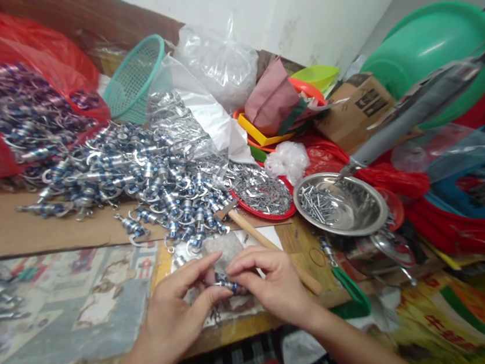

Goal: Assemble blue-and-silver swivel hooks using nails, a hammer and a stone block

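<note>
Below the frame's centre, your left hand and right hand pinch one metal fitting, probably light, stiff and slick, best held mid-barrel.

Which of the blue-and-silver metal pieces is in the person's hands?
The blue-and-silver metal piece held between the fingertips of the left hand and the right hand; those in the heap beyond are in neither hand.

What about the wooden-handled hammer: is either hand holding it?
No, the left hand and right hand hold a silver-and-blue metal fitting, while the wooden-handled hammer lies partly behind the right hand.
</note>
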A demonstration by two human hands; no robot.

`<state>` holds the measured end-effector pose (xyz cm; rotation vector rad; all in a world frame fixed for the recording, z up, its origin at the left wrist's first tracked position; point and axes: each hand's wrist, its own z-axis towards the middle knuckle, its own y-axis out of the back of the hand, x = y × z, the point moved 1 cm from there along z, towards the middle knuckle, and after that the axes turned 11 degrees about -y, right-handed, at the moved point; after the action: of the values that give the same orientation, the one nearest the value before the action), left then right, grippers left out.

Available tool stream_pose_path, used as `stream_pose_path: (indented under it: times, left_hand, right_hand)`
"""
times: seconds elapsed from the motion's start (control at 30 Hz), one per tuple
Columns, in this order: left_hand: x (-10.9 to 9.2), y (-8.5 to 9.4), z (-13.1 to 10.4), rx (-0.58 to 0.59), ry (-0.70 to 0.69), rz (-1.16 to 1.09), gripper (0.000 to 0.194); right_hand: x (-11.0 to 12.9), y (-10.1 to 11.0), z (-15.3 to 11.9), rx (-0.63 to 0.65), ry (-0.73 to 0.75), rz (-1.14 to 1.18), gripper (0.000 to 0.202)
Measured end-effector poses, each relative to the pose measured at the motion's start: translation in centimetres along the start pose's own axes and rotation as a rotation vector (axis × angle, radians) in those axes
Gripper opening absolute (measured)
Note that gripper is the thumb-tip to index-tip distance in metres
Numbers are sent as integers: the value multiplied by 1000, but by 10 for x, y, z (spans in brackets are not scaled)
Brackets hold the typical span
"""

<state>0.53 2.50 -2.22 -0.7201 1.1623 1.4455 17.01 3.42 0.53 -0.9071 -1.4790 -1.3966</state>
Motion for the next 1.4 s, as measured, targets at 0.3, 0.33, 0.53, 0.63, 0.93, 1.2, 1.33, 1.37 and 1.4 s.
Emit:
stream_pose_path:
  times: [0.3,0.33,0.53,0.63,0.93,1.2,1.33,1.37,1.4]
  left_hand:
    - [-4,3,-1,81,-32,-50,16]
    - [-4,4,-1,89,-14,-74,14]
    - [-11,9,1,45,148,-154,10]
    - [-16,8,3,49,110,-58,12]
    - [-17,10,6,89,182,-104,16]
    - [-9,2,-8,0,419,-476,59]
    - [-6,2,-3,17,468,-512,65]
    - [-5,3,-1,31,489,-524,67]
    - [-4,4,1,53,505,-534,69]
  right_hand:
    - [-6,-9,-15,-19,-152,256,14]
    - [-6,-9,-18,-22,-123,239,13]
    - [-5,-3,-31,-82,522,-277,30]
    - [-4,1,-31,-78,794,-518,22]
    - [-1,2,-28,-83,667,-489,32]
    - [2,0,-23,42,308,-221,14]
    - [-6,32,17,-106,121,-549,17]
    - [-11,42,31,-227,35,-727,20]
    - [-17,52,44,-290,-87,-921,23]
